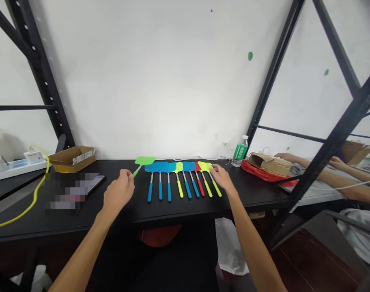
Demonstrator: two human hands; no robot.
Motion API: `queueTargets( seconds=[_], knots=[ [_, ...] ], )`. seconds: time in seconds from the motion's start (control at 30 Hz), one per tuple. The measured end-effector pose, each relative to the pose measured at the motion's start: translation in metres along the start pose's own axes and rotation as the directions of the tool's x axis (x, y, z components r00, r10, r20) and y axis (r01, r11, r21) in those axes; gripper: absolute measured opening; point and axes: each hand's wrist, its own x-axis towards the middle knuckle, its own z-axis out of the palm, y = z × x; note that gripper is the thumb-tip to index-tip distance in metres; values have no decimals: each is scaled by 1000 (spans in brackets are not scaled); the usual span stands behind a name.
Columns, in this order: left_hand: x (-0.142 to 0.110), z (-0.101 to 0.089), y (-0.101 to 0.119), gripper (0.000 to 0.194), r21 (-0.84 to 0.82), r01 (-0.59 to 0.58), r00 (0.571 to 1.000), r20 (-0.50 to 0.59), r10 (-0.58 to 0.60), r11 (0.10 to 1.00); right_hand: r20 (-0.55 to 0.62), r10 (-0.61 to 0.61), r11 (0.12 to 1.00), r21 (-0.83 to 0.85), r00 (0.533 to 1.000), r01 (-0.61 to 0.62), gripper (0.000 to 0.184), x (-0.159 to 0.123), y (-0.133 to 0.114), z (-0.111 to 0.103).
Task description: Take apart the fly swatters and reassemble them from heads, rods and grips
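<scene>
My left hand [119, 190] is closed on the handle of a green fly swatter [145, 160], holding it tilted above the left end of a row. In that row, several fly swatters lie side by side on the black table [124, 213], heads toward the wall and overlapping. Blue fly swatters [150, 190] are on the left, with a yellow one [180, 187] among the blue. A red fly swatter [200, 186] lies farther right, before the yellow ones. My right hand [222, 177] has its fingers apart, fingertips at the head of the rightmost yellow fly swatter [216, 187].
A water bottle [240, 152] stands right of the row, beside a cardboard box [270, 163] on red plastic. An open carton [72, 159] and a flat device [95, 183] are at left, near a yellow cable [35, 194]. Another person's arms [331, 180] show beyond the right rack post.
</scene>
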Motion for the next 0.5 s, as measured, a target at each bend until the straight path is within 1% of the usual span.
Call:
queueTargets(
  seconds=[0.07,0.17,0.23,0.33,0.43,0.5],
  knots=[
    [0,2,-2,39,68,6,999,48,-9,998,38,60,988,-148,997,-53,51,6,18,-7],
    [-2,13,1,40,118,-45,990,136,29,992,89,86,976,-208,992,-66,57,9,34,-8],
    [-2,21,4,38,131,-106,977,198,79,986,120,71,975,-217,990,-44,57,9,37,-4],
    [-2,28,4,33,146,-191,953,264,148,971,170,31,975,-220,985,8,56,8,34,4],
    [-3,27,2,34,147,-186,956,257,144,971,236,-10,969,-238,972,68,58,5,26,13],
    [-4,27,1,40,136,-179,967,206,149,974,274,-26,960,-263,961,101,60,2,20,17]
  ],
)
